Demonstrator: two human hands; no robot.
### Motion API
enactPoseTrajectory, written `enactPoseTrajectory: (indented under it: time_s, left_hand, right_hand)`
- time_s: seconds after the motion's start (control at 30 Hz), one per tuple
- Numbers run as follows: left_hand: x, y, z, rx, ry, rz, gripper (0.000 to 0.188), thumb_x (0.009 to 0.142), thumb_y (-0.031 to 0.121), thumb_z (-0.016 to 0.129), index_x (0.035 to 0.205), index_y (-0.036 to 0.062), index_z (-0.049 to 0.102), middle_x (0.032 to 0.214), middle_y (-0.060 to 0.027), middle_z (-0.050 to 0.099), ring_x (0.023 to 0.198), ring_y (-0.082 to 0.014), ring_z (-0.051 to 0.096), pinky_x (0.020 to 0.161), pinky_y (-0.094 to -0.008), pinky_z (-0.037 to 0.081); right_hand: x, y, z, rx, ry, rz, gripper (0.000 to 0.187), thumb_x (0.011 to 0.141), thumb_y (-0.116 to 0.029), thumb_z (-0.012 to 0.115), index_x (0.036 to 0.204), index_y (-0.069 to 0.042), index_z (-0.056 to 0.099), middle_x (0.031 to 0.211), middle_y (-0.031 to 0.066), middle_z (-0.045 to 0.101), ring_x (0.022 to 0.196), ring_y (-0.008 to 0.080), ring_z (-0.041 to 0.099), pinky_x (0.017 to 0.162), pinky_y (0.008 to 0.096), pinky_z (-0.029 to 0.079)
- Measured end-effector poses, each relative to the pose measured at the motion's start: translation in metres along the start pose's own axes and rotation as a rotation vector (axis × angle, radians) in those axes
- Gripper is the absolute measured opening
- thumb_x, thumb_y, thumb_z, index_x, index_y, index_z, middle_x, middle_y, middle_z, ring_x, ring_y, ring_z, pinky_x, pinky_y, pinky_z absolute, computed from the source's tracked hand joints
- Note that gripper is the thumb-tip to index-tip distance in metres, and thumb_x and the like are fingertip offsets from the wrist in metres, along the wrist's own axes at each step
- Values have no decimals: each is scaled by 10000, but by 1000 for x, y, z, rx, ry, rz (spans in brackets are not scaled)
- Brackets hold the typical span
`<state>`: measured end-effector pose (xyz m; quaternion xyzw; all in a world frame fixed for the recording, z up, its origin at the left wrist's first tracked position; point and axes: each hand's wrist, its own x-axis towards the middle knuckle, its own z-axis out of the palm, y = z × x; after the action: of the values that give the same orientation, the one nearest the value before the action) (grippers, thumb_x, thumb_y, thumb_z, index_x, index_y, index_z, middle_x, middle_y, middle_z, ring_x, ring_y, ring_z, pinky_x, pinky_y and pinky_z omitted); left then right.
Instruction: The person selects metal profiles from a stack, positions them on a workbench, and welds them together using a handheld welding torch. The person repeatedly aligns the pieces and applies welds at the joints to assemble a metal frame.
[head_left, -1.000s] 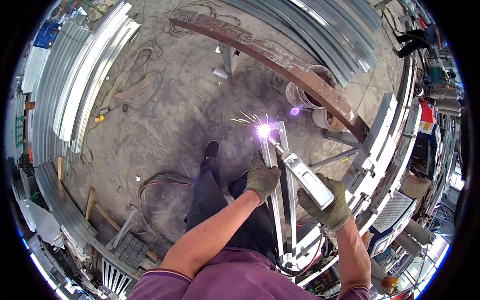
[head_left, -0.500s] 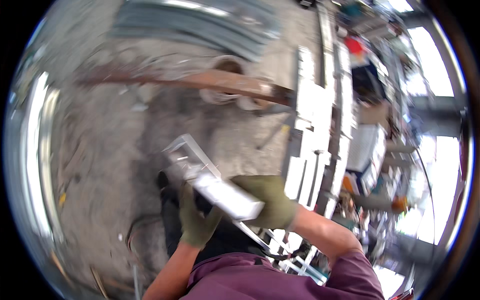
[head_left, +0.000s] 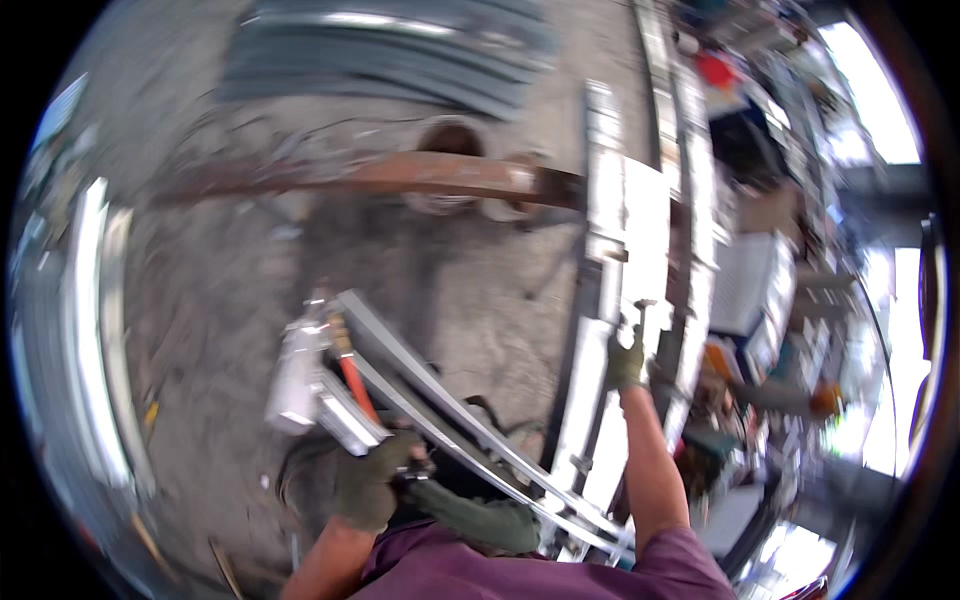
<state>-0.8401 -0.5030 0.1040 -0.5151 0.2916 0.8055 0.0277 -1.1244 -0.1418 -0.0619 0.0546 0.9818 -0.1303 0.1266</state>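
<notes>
My left hand [head_left: 372, 485], in an olive work glove, is low in front of me with its fingers curled round something dark and too blurred to name. Just beyond it is the end of a short silver metal profile [head_left: 345, 415]. An orange-red handle [head_left: 357, 388] lies beside that, and a pale box-shaped metal piece [head_left: 296, 378] sits farther left. Two long silver rails [head_left: 440, 395] run from there toward my waist. My right arm reaches forward to the right; my gloved right hand [head_left: 626, 362] is at a small T-shaped piece [head_left: 645, 304], its fingers smeared by motion.
Long bright metal bars [head_left: 603, 200] run forward on the right, beside cluttered shelving and boxes [head_left: 745, 285]. A rusty beam [head_left: 440, 175] crosses ahead, with round containers [head_left: 450, 135] behind it. Corrugated sheets [head_left: 380, 60] lie farther off; more metal lengths [head_left: 90, 340] stand left.
Both hands were on the short metal profile. My right hand has let go and moved right and forward to the bars. The metal pieces now appear lower left, with the orange-red handle showing.
</notes>
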Motion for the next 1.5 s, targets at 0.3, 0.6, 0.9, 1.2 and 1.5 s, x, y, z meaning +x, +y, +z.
enactPoseTrajectory:
  time_s: [0.3, 0.6, 0.9, 1.2, 1.5]
  left_hand:
    - [53, -71, -37, 634, -213, 504, 447, 871, 311, 821, 1180, 20, 680, 939, -128, 742, 853, -266, 718, 796, -408, 585]
    - [92, -49, -33, 863, -510, 510, 409, 855, 323, 789, 1159, 60, 711, 956, -161, 738, 879, -340, 705, 820, -418, 580]
    - [91, -17, -45, 903, -587, 245, 489, 849, 474, 787, 1148, 88, 757, 1114, -188, 772, 1056, -397, 744, 931, -461, 592]
    - [100, -36, -42, 1211, -633, 457, 441, 857, 427, 756, 1139, 88, 764, 1205, -141, 715, 1191, -328, 680, 991, -507, 522]
    - [98, -59, -48, 1357, -609, 727, 410, 931, 327, 695, 1256, 77, 713, 1260, -125, 695, 1231, -295, 656, 910, -470, 547]
  right_hand:
    - [60, 187, 66, -215, -39, 298, 469, 926, -430, 696, 1099, 3, 753, 1097, 253, 780, 1052, 434, 735, 924, 518, 552]
    - [117, 112, -48, 603, -125, 602, 290, 1052, -303, 593, 800, -161, 619, 607, 38, 573, 486, 213, 588, 407, 405, 443]
    - [-53, -347, -126, 10, -495, -469, 264, 1067, -244, 631, 1135, -3, 714, 687, 1, 602, 532, 87, 545, 492, 287, 444]
    - [-107, -548, -47, -159, -434, -1176, 451, 1068, -258, 713, 1508, -182, 655, 708, 43, 661, 662, 44, 570, 610, 269, 494]
    - [-159, -579, -44, -1399, -602, -1109, 508, 1113, -376, 499, 1605, -251, 526, 1069, 179, 777, 957, 375, 750, 923, 486, 567]
